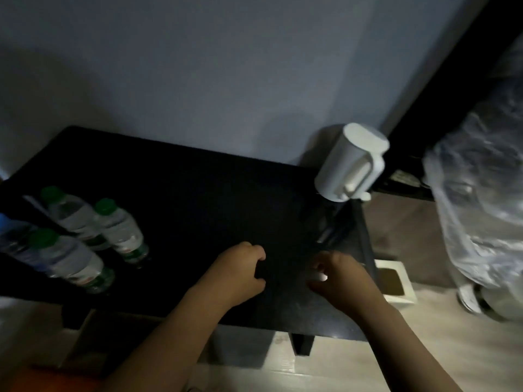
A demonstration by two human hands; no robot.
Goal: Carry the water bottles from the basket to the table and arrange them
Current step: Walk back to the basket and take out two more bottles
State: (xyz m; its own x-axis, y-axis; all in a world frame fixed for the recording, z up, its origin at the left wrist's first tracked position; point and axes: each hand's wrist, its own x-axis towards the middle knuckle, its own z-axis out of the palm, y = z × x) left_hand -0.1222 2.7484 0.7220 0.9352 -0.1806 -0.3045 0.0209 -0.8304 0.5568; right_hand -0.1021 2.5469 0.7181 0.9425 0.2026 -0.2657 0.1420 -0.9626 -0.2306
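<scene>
Presently, two bare hands, both over the near middle of the table.

Left hand [237, 268]: fingers loosely curled, thumb and fingers apart, nothing visible between them.
Right hand [336, 275]: the same loose curl, a gap at the thumb, no object in it that the dim light shows.
Flat black table [198, 193]: bare under and between the hands; its back edge meets a pale wall [226, 66].
Clear plastic water bottles with green caps [119, 233]: three, upright, grouped close together at the table's left end, well apart from the hands.
Blue-capped bottle [11, 239]: at the far left edge of view, beside that group and partly cut off.
White lidded jug with a side handle [351, 162]: at the table's far right corner.
Crinkled clear plastic wrapping [478, 222]: bulky, right of the table.
Small white open-topped box [396, 281]: on the floor by the table's right end.

Step, as judged: between loads, with some bottles already set down and both hands free. The basket is not plainly in view, so the next move likely means turning away to find it, taking a bottle by its body, and standing it next to the group to extend the row.
</scene>
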